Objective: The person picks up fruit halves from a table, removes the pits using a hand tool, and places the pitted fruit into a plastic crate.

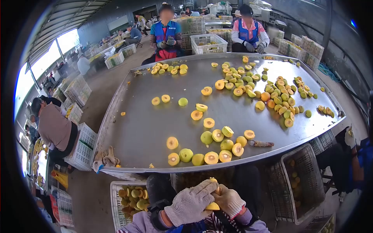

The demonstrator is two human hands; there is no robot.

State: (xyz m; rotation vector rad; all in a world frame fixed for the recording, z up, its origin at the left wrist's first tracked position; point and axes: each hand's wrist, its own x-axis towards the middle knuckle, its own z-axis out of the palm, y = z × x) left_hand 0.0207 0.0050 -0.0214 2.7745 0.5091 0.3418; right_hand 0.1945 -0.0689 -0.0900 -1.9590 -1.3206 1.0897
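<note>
My left hand, in a pale knitted glove, is closed around a yellow peach half in front of my body, below the table's near edge. Against it presses my right hand, gloved too, with its fingers curled; what they grip is mostly hidden. A bit of yellow flesh shows above the fingertips. Nearest on the metal table is a row of halved peaches, some cut side up with the stone showing. A tool with a wrapped handle lies to their right.
More peach halves are heaped at the table's right. Worn gloves lie on its near left corner. A white crate with peach halves stands at my left, another crate at my right. Two people in blue vests sit across.
</note>
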